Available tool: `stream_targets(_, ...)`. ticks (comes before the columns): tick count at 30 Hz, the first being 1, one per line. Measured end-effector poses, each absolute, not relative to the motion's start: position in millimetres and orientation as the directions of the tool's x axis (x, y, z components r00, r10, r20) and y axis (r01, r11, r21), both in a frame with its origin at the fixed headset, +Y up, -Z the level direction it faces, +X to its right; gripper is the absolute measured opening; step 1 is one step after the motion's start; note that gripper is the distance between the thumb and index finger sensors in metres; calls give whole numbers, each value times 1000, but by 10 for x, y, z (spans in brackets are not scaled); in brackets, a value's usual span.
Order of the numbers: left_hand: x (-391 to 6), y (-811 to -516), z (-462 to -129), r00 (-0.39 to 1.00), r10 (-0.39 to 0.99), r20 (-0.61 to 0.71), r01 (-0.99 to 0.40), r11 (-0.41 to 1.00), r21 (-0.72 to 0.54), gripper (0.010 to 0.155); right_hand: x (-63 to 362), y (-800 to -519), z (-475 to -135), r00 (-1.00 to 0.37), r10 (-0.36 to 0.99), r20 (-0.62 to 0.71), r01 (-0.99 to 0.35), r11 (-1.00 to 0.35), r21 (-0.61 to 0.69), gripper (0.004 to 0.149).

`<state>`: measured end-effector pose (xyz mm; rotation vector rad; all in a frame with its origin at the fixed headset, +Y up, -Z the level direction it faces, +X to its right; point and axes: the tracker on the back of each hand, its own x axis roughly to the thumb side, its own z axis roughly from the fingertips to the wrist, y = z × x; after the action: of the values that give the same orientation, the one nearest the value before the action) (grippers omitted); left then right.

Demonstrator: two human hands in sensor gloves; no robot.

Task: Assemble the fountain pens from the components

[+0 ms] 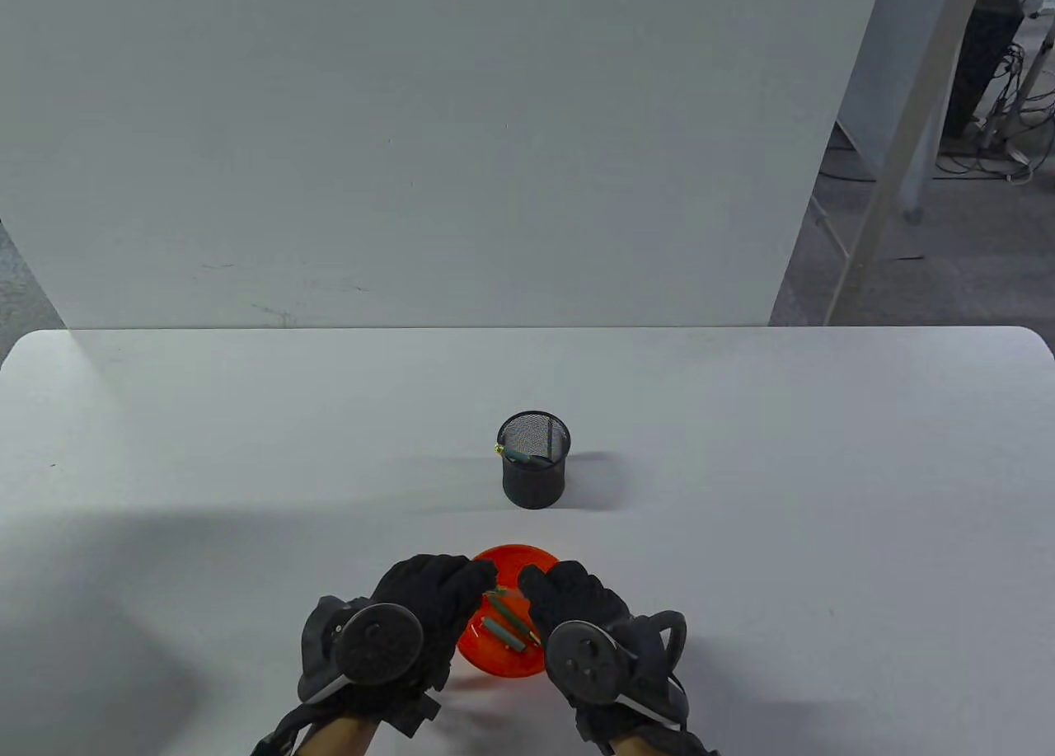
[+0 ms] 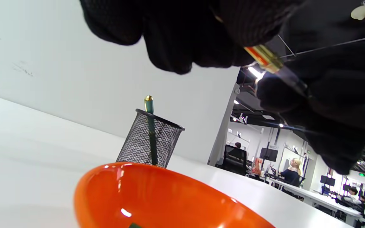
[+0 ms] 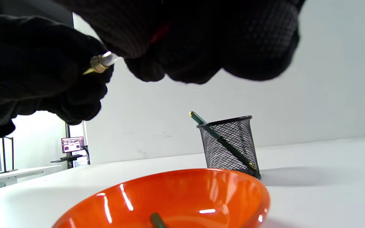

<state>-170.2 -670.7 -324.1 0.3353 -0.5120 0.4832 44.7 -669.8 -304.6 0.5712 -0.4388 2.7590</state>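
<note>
Hands over orange bowl holding, seemingly, pen parts; mesh cup holds pen.

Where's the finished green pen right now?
The green pen leans inside the black mesh cup at mid-table, just beyond the orange bowl, its gold-tipped end poking above the cup's rim.
</note>
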Motion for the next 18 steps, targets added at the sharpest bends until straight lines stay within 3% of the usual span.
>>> stream_targets(3, -1734, -6721, -3251, 725, 431, 537, -578, 805, 134, 44, 455, -6714, -3060, -849, 307, 429, -417, -889, -190, 44)
stream_targets(8, -1697, -6711, -3248, 717, 441, 540, -581, 806, 114, 43, 397, -6691, -3025, -867, 212, 450, -346, -907, -240, 44)
stream_targets(14, -1700, -6714, -3267, 708, 449, 544, -571, 819, 67, 43, 397, -6730, -3038, -859, 237, 455, -363, -908, -212, 44)
stream_targets(18, -1789, -6689, -3330, 668, 558, 493, -658, 752, 40, 43, 487, -6737, -3075, -841, 341, 420, -442, -881, -168, 50)
